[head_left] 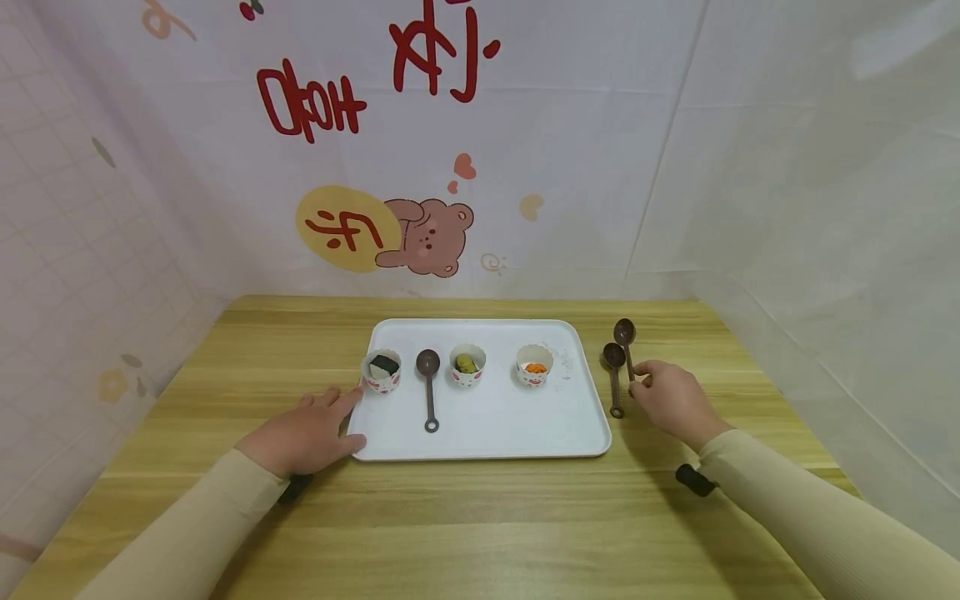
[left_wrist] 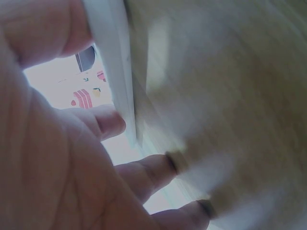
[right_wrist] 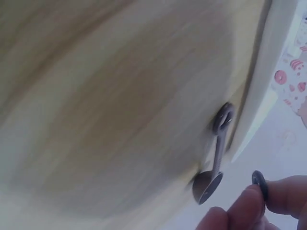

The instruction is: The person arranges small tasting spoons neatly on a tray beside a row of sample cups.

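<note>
My left hand (head_left: 307,433) rests at the left edge of the white tray (head_left: 495,433), thumb and a finger on its rim, the others spread over the table. In the left wrist view the fingers are mostly straight. My right hand (head_left: 671,402) pinches the handle end of a brown spoon (head_left: 625,332) to the right of the tray. In the right wrist view thumb and finger hold that handle's ring end (right_wrist: 259,182). A second brown spoon (head_left: 614,357) lies on the table between the held spoon and the tray.
On the tray stand a paper cup with a rice ball (head_left: 382,371), a cup with something green (head_left: 467,367) and a cup with something orange (head_left: 535,367). A third brown spoon (head_left: 428,363) lies between the left and middle cups. A printed cloth wall (head_left: 570,125) rises behind the wooden table (head_left: 480,525).
</note>
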The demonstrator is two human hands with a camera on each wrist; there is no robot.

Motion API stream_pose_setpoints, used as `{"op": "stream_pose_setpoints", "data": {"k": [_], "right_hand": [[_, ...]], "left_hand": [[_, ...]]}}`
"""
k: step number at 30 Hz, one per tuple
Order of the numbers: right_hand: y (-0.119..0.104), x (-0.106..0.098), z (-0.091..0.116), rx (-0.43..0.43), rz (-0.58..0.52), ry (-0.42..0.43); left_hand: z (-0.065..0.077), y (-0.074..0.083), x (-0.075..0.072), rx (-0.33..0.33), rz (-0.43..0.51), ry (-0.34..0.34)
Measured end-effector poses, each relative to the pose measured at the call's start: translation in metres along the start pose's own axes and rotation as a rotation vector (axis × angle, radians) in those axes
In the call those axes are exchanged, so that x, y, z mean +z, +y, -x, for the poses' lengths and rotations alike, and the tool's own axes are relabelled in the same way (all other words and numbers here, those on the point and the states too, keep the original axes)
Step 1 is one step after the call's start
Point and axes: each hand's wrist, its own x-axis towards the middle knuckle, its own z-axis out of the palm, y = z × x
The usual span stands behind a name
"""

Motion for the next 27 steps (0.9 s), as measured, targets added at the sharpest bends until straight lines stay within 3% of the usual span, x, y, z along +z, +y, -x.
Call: {"op": "stream_pose_setpoints", "data": {"k": [7, 18, 27], "right_hand": [[-0.013, 0.002, 0.0, -0.01, -0.09, 0.048], [-0.037, 0.004, 0.004, 0.016, -0.234, 0.04], [-0.052, 0.012, 0.005, -0.019, -0.274, 0.038]], "left_hand": [[-0.001, -0.001, 0.001, -0.002, 0.006, -0.008], [-0.002, -0.002, 0.001, -0.005, 0.009, -0.012], [-0.002, -0.002, 0.001, -0.008, 0.013, -0.017]]}}
